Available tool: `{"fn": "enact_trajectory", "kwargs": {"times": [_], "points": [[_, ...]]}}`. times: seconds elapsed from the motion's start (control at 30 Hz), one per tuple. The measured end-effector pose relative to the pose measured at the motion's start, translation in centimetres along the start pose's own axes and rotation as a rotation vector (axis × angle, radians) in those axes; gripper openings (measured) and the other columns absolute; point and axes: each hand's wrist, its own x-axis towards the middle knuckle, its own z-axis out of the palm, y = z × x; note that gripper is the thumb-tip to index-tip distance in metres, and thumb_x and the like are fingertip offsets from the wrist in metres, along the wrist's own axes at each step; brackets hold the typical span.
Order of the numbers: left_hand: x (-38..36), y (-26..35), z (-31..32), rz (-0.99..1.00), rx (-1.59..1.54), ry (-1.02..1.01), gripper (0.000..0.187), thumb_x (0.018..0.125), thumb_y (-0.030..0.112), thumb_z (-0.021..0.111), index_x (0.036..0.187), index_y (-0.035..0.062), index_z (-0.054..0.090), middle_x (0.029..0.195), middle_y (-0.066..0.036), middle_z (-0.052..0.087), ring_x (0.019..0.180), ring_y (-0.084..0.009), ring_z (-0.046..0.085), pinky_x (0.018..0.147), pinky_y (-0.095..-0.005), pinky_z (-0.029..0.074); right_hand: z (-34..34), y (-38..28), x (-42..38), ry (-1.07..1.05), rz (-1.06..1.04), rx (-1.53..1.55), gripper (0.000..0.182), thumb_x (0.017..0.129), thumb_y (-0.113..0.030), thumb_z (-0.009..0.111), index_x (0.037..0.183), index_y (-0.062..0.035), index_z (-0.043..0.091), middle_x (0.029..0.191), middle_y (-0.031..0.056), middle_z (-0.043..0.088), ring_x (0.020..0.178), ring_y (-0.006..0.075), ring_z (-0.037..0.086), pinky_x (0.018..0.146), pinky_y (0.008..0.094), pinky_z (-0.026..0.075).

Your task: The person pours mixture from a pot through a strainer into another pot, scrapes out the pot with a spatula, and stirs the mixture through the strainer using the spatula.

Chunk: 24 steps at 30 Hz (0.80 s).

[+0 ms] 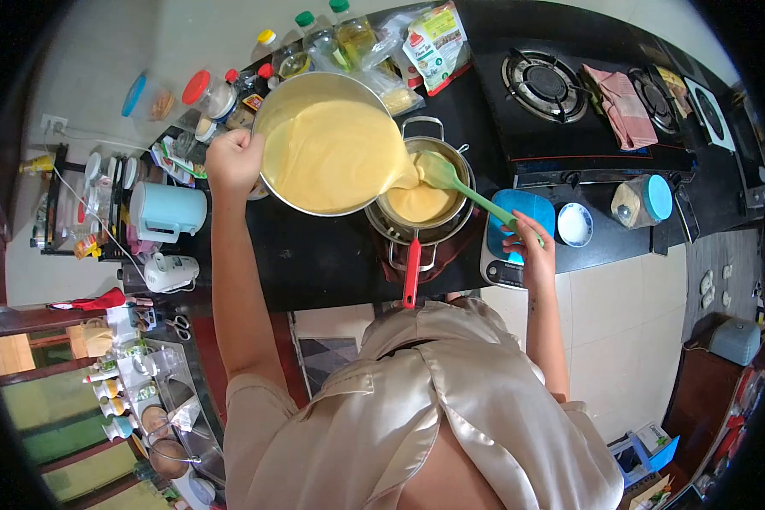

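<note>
My left hand is closed on the side of a large metal bowl and holds it tilted. Smooth yellow batter runs over the bowl's right edge into a strainer with a red handle. The strainer rests over a metal pot with loop handles, and batter pools inside it. Closed around the handle of a green spatula, my right hand keeps the blade in the strainer, beside the falling batter.
A kitchen scale with a blue plate on it and a small white bowl stand to the right. Beyond is a gas stove with a pink cloth. Jars, bottles and a blue pitcher line the left and back.
</note>
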Motion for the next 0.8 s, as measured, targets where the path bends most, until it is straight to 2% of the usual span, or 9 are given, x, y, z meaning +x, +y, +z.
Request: {"fn": "enact_trajectory", "kwargs": {"times": [0.13, 0.33, 0.4, 0.43, 0.47, 0.5, 0.63, 0.7, 0.8], "points": [[0.3, 0.1, 0.0, 0.015, 0.030, 0.012, 0.031, 0.072, 0.020, 0.060, 0.054, 0.0002, 0.043, 0.048, -0.012, 0.039, 0.044, -0.0170, 0.036, 0.048, -0.0336, 0.037, -0.5, -3.2, -0.4, -0.102, 0.063, -0.209, 0.036, 0.089, -0.020, 0.061, 0.120, -0.0006, 0.058, 0.097, 0.0114, 0.068, 0.067, 0.0119, 0.061, 0.055, 0.0237, 0.050], [0.6, 1.1, -0.4, 0.007, 0.059, 0.026, 0.031, 0.073, 0.022, 0.059, 0.056, 0.0005, 0.045, 0.050, -0.013, 0.042, 0.045, -0.0202, 0.038, 0.049, -0.0349, 0.038, 0.0, -4.7, -0.2, -0.220, 0.056, -0.752, 0.026, 0.084, -0.009, 0.062, 0.109, -0.0038, 0.062, 0.080, 0.0059, 0.066, 0.060, 0.0076, 0.059, 0.050, 0.0208, 0.047], [0.6, 1.1, -0.3, 0.016, 0.067, 0.034, 0.032, 0.073, 0.024, 0.059, 0.056, 0.0005, 0.046, 0.049, -0.013, 0.043, 0.044, -0.0208, 0.039, 0.049, -0.0354, 0.038, 0.8, -3.9, -0.3, -0.183, 0.066, -0.781, 0.022, 0.080, -0.010, 0.061, 0.102, -0.0044, 0.060, 0.076, 0.0108, 0.066, 0.059, 0.0170, 0.062, 0.051, 0.0286, 0.048], [0.4, 1.3, -0.3, 0.015, 0.066, 0.032, 0.032, 0.073, 0.024, 0.059, 0.056, 0.0005, 0.046, 0.049, -0.013, 0.043, 0.044, -0.0208, 0.039, 0.049, -0.0354, 0.038, 0.8, -2.8, 0.0, -0.141, -0.117, -0.959, 0.022, 0.080, -0.012, 0.060, 0.100, -0.0043, 0.058, 0.076, 0.0141, 0.065, 0.060, 0.0244, 0.062, 0.054, 0.0336, 0.048], [0.3, 1.9, -0.3, 0.020, 0.057, 0.053, 0.033, 0.075, 0.021, 0.059, 0.055, 0.0000, 0.044, 0.048, -0.009, 0.039, 0.045, -0.0154, 0.035, 0.047, -0.0331, 0.034, 1.1, -2.1, 0.1, -0.097, -0.306, -1.130, 0.022, 0.079, -0.013, 0.060, 0.099, -0.0042, 0.057, 0.076, 0.0174, 0.064, 0.061, 0.0318, 0.062, 0.057, 0.0385, 0.048], [0.2, 2.1, -0.3, 0.023, 0.047, 0.075, 0.035, 0.077, 0.019, 0.059, 0.054, -0.0005, 0.042, 0.046, -0.005, 0.035, 0.046, -0.0099, 0.032, 0.045, -0.0308, 0.030, 2.0, -2.6, 0.0, -0.089, -0.220, -1.065, 0.021, 0.078, -0.016, 0.060, 0.096, -0.0052, 0.055, 0.075, 0.0211, 0.063, 0.067, 0.0418, 0.060, 0.063, 0.0456, 0.047], [0.5, 2.1, -0.1, 0.043, 0.067, 0.084, 0.034, 0.077, 0.020, 0.059, 0.055, -0.0009, 0.043, 0.046, -0.006, 0.035, 0.045, -0.0105, 0.032, 0.045, -0.0313, 0.030, 3.9, -3.5, -0.4, -0.034, -0.181, -1.223, 0.021, 0.079, -0.018, 0.061, 0.097, -0.0073, 0.058, 0.074, 0.0177, 0.064, 0.067, 0.0383, 0.062, 0.062, 0.0449, 0.048], [0.6, 2.3, -0.2, 0.003, 0.100, 0.071, 0.032, 0.075, 0.026, 0.059, 0.057, 0.0017, 0.048, 0.050, -0.012, 0.047, 0.044, -0.0245, 0.046, 0.050, -0.0360, 0.039, 3.9, -3.5, -0.6, -0.085, -0.352, -1.261, 0.021, 0.079, -0.020, 0.062, 0.098, -0.0096, 0.061, 0.073, 0.0144, 0.065, 0.068, 0.0361, 0.063, 0.061, 0.0442, 0.049], [0.6, 2.3, -0.2, 0.016, 0.109, 0.082, 0.033, 0.076, 0.026, 0.059, 0.056, 0.0021, 0.048, 0.049, -0.012, 0.047, 0.044, -0.0245, 0.046, 0.049, -0.0357, 0.039, 3.1, -2.2, -0.1, -0.083, -0.475, -1.250, 0.020, 0.081, -0.020, 0.063, 0.099, -0.0115, 0.064, 0.077, 0.0126, 0.065, 0.068, 0.0334, 0.063, 0.059, 0.0420, 0.049]]}}
